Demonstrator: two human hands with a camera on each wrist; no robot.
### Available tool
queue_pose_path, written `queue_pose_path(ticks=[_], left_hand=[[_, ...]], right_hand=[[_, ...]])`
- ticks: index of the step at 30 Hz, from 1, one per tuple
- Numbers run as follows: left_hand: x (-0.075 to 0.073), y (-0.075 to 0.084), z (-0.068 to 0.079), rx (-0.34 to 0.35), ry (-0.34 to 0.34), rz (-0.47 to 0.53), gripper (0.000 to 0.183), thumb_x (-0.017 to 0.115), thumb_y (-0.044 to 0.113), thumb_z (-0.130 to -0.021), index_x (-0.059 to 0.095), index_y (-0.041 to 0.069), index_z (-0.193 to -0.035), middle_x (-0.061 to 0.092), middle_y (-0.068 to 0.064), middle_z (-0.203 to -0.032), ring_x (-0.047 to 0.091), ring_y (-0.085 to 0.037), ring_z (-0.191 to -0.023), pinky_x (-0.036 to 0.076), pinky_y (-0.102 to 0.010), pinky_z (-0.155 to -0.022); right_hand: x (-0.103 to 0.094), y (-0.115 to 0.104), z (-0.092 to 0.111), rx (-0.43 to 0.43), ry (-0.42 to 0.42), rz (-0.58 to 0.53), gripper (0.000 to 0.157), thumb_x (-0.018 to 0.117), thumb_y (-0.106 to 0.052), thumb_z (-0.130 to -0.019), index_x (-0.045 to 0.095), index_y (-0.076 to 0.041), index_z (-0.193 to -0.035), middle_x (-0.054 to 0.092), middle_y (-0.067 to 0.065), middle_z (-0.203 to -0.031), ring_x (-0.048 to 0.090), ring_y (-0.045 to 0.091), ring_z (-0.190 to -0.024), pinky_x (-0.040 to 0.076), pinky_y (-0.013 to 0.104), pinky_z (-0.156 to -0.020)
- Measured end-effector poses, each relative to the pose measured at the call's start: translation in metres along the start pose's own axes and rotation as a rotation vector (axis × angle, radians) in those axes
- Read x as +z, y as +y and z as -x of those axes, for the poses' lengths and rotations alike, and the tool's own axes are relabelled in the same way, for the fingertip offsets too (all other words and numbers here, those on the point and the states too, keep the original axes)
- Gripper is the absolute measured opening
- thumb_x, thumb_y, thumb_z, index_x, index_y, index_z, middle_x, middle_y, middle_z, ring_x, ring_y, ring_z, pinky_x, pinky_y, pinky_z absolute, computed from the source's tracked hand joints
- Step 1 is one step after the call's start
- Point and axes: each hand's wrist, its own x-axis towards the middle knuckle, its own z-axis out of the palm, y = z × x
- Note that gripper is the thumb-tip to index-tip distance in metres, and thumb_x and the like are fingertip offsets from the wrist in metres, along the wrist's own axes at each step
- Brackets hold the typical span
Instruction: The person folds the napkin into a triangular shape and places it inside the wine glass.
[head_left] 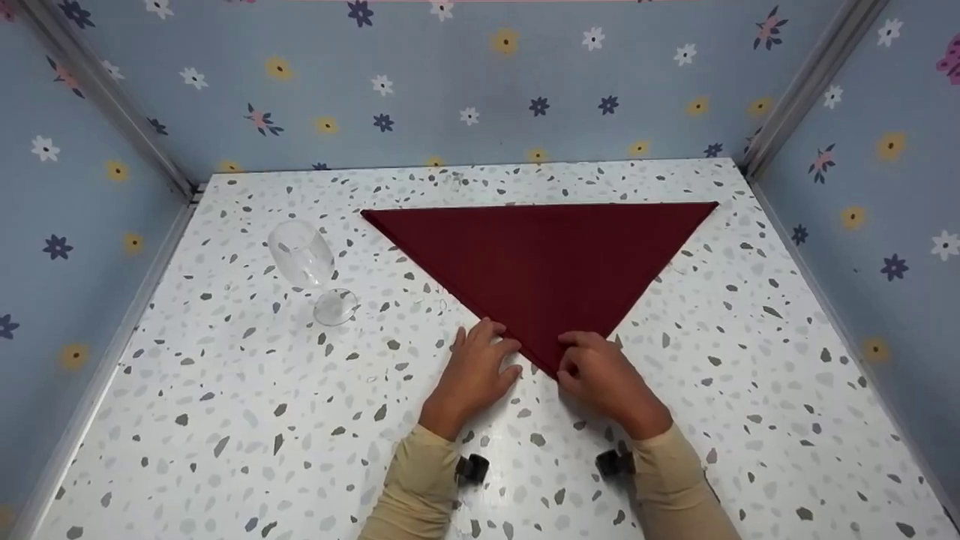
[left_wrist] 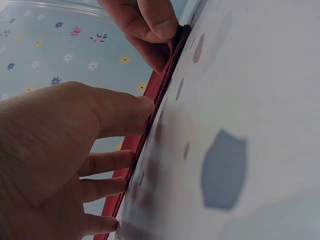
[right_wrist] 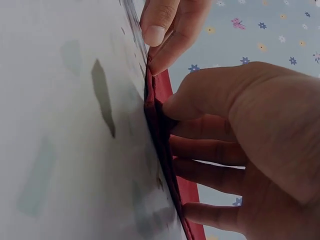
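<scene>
A dark red cloth napkin point(head_left: 541, 262), folded into a triangle, lies flat with its long side toward the back wall and one corner pointing to the person. Along its lower left edge rests the left hand point(head_left: 472, 373), the fingertips touching the layered edge, as the left wrist view also shows. At the near corner the right hand point(head_left: 606, 381) pinches the cloth between thumb and index finger. In the right wrist view the thumb point(right_wrist: 200, 95) sits beside the folded corner, and the other fingers reach along the red edge point(right_wrist: 187, 192).
To the left of the napkin a clear stemmed glass point(head_left: 301, 255) lies on its side, its round foot point(head_left: 336, 307) toward the person. The white speckled tabletop point(head_left: 225, 375) is bounded by blue flowered panels point(head_left: 450, 82) at the back and both sides.
</scene>
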Motion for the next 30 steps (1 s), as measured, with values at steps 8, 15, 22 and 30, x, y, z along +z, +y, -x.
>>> queue_pose_path(ticks=[8,15,22,30], left_hand=[[-0.001,0.0,-0.001,0.01,-0.01,0.002,0.029,0.072,0.025,-0.092,0.072,0.013,-0.118,0.057,-0.014,-0.132,0.042,-0.038,-0.137,0.028,-0.067,-0.109],[0.001,0.001,0.001,0.001,-0.005,0.023,0.027,0.07,0.023,-0.094,0.072,0.013,-0.118,0.058,-0.013,-0.131,0.043,-0.037,-0.137,0.028,-0.069,-0.107],[0.001,0.001,-0.001,-0.003,0.016,0.035,0.026,0.068,0.022,-0.095,0.072,0.011,-0.118,0.06,-0.012,-0.127,0.045,-0.038,-0.135,0.029,-0.07,-0.106],[0.0,0.004,-0.002,0.04,0.044,0.002,0.025,0.07,0.022,-0.093,0.073,0.011,-0.115,0.063,-0.012,-0.124,0.05,-0.035,-0.129,0.034,-0.066,-0.104]], right_hand=[[-0.004,-0.001,0.004,0.02,-0.032,-0.012,0.011,0.071,-0.008,-0.084,0.073,-0.012,-0.073,0.06,0.018,-0.133,0.054,0.032,-0.124,0.049,0.041,-0.096],[-0.005,-0.002,0.009,0.053,-0.088,-0.04,0.004,0.074,-0.012,-0.079,0.07,-0.012,-0.079,0.056,0.017,-0.138,0.053,0.033,-0.126,0.049,0.042,-0.095],[-0.008,0.003,0.01,0.079,-0.107,-0.068,0.006,0.071,-0.005,-0.082,0.068,-0.009,-0.085,0.05,0.018,-0.142,0.049,0.035,-0.129,0.049,0.042,-0.095],[-0.006,0.01,0.007,0.034,-0.062,-0.035,0.011,0.079,-0.014,-0.079,0.07,-0.011,-0.084,0.055,0.016,-0.137,0.051,0.033,-0.125,0.048,0.042,-0.097]])
